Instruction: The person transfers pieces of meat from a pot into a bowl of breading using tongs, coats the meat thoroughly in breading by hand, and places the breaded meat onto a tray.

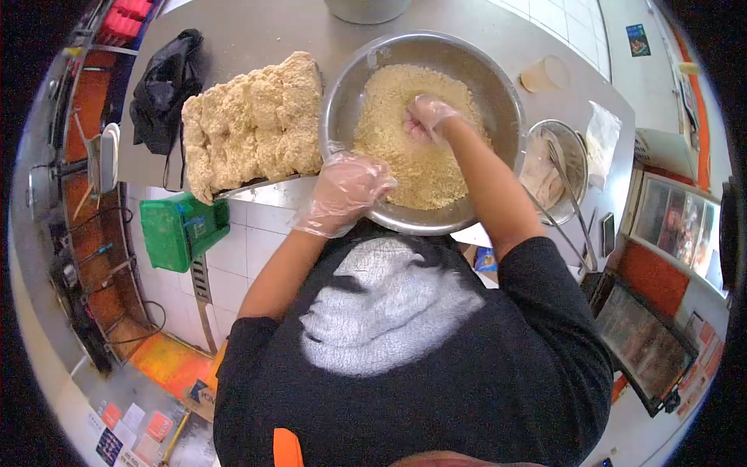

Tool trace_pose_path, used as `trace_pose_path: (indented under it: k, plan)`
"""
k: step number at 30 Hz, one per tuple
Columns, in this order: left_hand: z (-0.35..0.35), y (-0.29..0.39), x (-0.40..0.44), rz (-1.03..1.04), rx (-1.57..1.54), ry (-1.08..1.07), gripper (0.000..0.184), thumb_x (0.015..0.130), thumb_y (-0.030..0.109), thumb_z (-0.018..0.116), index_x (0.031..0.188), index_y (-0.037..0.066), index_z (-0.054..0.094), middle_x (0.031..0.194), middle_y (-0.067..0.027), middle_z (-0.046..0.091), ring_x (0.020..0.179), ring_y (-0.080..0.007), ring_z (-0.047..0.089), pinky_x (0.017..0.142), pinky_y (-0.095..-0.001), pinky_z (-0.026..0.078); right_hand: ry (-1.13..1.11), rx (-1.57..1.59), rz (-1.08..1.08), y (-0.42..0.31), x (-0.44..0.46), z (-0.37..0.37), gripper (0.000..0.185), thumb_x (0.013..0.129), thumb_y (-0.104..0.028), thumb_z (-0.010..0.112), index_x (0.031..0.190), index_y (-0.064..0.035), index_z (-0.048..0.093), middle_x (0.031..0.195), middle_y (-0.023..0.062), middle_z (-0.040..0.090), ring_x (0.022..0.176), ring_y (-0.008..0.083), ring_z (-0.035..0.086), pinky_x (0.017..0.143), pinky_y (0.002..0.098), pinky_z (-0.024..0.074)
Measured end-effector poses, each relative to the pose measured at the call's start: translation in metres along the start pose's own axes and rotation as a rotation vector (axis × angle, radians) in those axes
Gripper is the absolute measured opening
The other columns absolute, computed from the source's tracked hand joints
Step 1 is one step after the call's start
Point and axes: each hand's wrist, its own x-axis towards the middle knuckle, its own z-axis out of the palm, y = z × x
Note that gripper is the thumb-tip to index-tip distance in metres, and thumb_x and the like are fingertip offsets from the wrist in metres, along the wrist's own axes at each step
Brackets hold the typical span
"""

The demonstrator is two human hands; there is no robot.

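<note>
Clearly, the black bag (165, 93) lies at the left edge of the tabletop (264, 35), soft and wrinkled. Beside it, the coated pile (257, 124) sits on the tray (253, 184) at the near edge. I judge that its lowest lump, at the near left corner, could slide off toward the green bin (175, 233), because it hangs over the border. The coating looks thick, pale and shaggy, with long ridges, so a knock on the tray might also shake crumbs loose.

Next comes the left hand (346, 187), in clear, creased plastic, at the left near rim of the bowl (506, 101). Its fingers are bent and close together; whether they grip anything I cannot tell. The bowl is round, wide and of shiny metal, at the middle of the near edge, and a strong push on its near rim could perhaps tilt it. The right hand (426, 117) is inside, over the dry, grainy crumbs (389, 101), with fingers curled inward; what is between them, if anything, is hidden. Quick stirring could spill crumbs.

Farther right, the cup (547, 74) is smooth and translucent. Near the right edge, the small bowl (580, 156) holds moist-looking, pale pieces (541, 167) and long tongs (577, 208). These handles reach outward, so the right elbow might catch them.
</note>
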Motion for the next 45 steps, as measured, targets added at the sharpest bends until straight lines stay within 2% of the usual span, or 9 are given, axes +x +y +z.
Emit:
trace_pose_path:
  k: [12,15,17,21,31,37,42,44,45]
  plan:
    - [0.001,-0.002,0.001,-0.042,0.026,0.017,0.039,0.1,0.045,0.06,0.096,0.007,0.071,0.087,-0.0137,0.071,0.089,-0.0326,0.071,0.088,-0.0464,0.051,0.03,-0.062,-0.018,-0.029,-0.008,-0.026,0.026,0.093,-0.023,0.057,0.081,-0.0072,0.074,0.077,0.0122,0.071,0.071,0.022,0.068,0.065,0.0398,0.0542]
    - [-0.007,0.001,0.004,-0.081,0.015,-0.065,0.038,0.1,0.044,0.061,0.104,0.008,0.073,0.094,-0.0151,0.073,0.093,-0.0332,0.071,0.09,-0.0472,0.052,0.283,-0.3,-0.394,-0.026,-0.011,-0.064,0.025,0.092,-0.025,0.063,0.094,-0.0059,0.079,0.086,0.0105,0.075,0.08,0.0222,0.071,0.075,0.0381,0.057]
    - [-0.008,0.001,0.002,-0.085,0.021,-0.062,0.037,0.1,0.042,0.063,0.108,0.008,0.074,0.097,-0.0152,0.074,0.094,-0.0332,0.072,0.091,-0.0471,0.052,0.329,-0.308,-0.118,-0.036,-0.02,-0.076,0.042,0.089,-0.035,0.072,0.121,-0.007,0.077,0.109,0.0139,0.078,0.103,0.0274,0.073,0.096,0.0394,0.0561]
    - [0.005,-0.008,-0.002,-0.062,0.02,0.029,0.035,0.1,0.042,0.062,0.108,0.01,0.075,0.096,-0.013,0.074,0.093,-0.0324,0.072,0.089,-0.0461,0.053,-0.053,-1.018,-0.098,-0.051,-0.048,-0.059,0.08,0.079,-0.046,0.081,0.148,-0.0126,0.058,0.139,0.0195,0.066,0.127,0.0343,0.065,0.11,0.0434,0.0492]
    - [-0.006,-0.004,0.0,-0.065,-0.021,0.068,0.038,0.1,0.044,0.062,0.11,0.01,0.077,0.098,-0.0106,0.076,0.094,-0.031,0.072,0.087,-0.0448,0.055,0.171,-0.568,-0.437,-0.099,-0.152,-0.055,0.038,0.08,-0.016,0.082,0.115,-0.0029,0.075,0.106,0.0103,0.077,0.097,0.0228,0.071,0.092,0.039,0.0557]
    - [0.008,-0.013,0.001,0.063,-0.019,0.246,0.037,0.103,0.043,0.057,0.095,0.011,0.073,0.082,-0.0124,0.071,0.079,-0.0312,0.071,0.076,-0.0455,0.055,0.278,-0.049,-0.189,-0.067,-0.174,-0.058,0.05,0.079,-0.011,0.081,0.127,-0.0038,0.07,0.128,0.0124,0.072,0.119,0.0255,0.067,0.105,0.0389,0.0508]
    - [0.003,-0.008,0.001,-0.009,-0.016,0.164,0.038,0.102,0.044,0.058,0.097,0.01,0.074,0.087,-0.0124,0.072,0.085,-0.0301,0.071,0.081,-0.0452,0.054,0.35,-0.997,-0.175,0.078,-0.108,-0.053,0.048,0.093,-0.025,0.069,0.138,-0.0061,0.064,0.139,0.0136,0.066,0.126,0.0246,0.062,0.109,0.0379,0.0477]
    - [0.004,-0.009,-0.001,-0.003,-0.048,0.184,0.037,0.103,0.043,0.058,0.1,0.011,0.075,0.091,-0.0124,0.073,0.088,-0.0308,0.071,0.083,-0.0457,0.054,0.452,-0.571,-0.077,0.073,-0.099,-0.032,0.047,0.097,-0.03,0.063,0.138,-0.0065,0.064,0.138,0.0132,0.067,0.124,0.0254,0.063,0.107,0.0385,0.0489]
    - [0.004,-0.011,-0.001,-0.004,-0.06,0.178,0.036,0.103,0.043,0.058,0.103,0.011,0.075,0.094,-0.0124,0.073,0.09,-0.0317,0.071,0.083,-0.0462,0.055,0.436,0.078,0.053,0.064,-0.077,-0.032,0.047,0.098,-0.031,0.061,0.138,-0.0065,0.065,0.136,0.0132,0.068,0.122,0.0262,0.064,0.104,0.0392,0.0503]
